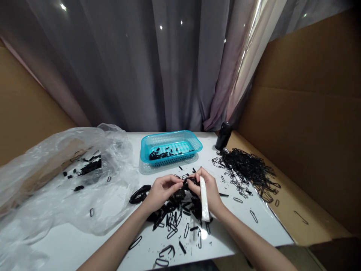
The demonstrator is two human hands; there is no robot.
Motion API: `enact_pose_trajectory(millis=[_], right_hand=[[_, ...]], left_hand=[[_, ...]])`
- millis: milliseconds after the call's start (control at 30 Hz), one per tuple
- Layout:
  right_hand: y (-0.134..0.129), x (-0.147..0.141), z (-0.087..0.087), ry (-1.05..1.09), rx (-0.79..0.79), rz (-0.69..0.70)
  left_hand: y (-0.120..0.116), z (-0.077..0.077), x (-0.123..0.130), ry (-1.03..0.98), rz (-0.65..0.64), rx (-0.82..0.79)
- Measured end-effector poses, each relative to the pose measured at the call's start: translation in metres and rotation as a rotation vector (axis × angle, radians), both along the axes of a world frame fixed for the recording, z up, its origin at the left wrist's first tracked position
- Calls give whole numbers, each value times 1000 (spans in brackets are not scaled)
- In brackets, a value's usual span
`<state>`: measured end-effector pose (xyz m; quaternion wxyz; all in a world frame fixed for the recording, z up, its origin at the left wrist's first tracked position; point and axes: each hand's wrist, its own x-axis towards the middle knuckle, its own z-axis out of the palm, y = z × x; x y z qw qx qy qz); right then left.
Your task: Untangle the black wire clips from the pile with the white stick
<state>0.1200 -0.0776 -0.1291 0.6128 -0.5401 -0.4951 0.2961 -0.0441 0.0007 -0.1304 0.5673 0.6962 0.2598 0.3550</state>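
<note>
My left hand [160, 192] is closed in a pinch at a black plastic piece [186, 183] between both hands. Fingers of my right hand [211, 191] close on the same dark piece, while a long white flat strip [204, 201] is also held against that palm, its lower end sticking out toward me. Fingers partly cover where the strip and the piece meet. Beneath the hands lies a heap of black plastic pieces [169, 209], some solid and some narrow loops. Several loose black loops [186, 230] are scattered nearer to me on the white table [220, 246].
A blue perforated basket [143, 150] holding small black bits stands behind the hands. Clear plastic sheeting [36, 180] covers the left side. At right are a big pile of black loops [245, 165] and a black cylinder [223, 136]. Cardboard walls [307, 113] flank the table.
</note>
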Motion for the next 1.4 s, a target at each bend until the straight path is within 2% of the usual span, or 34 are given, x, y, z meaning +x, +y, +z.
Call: enact_pose_trajectory(millis=[167,467,633,733,867,967,1067,1233,1300,1400], right_hand=[[-1,-1,1,-15,7,-17],[7,10,0,130,27,74],[6,10,1,121,26,85],[4,9,4,75,32,33],[0,12,11,37,34,-123],[-6,16,17,-80,50,-172],[-10,14,19,-114,59,-81],[-15,3,16,112,50,108],[-16,0,15,121,8,136],[-17,-1,15,81,-27,105]], left_hand=[[-2,1,1,3,2,1],[-4,7,2,4,31,-51],[-3,4,1,10,45,-73],[-3,5,1,15,79,-80],[-2,5,0,19,112,-104],[-2,4,0,13,110,-132],[-2,6,0,4,118,-156],[-5,10,2,1,143,-142],[-5,11,2,-2,146,-117],[-5,9,1,4,137,-78]])
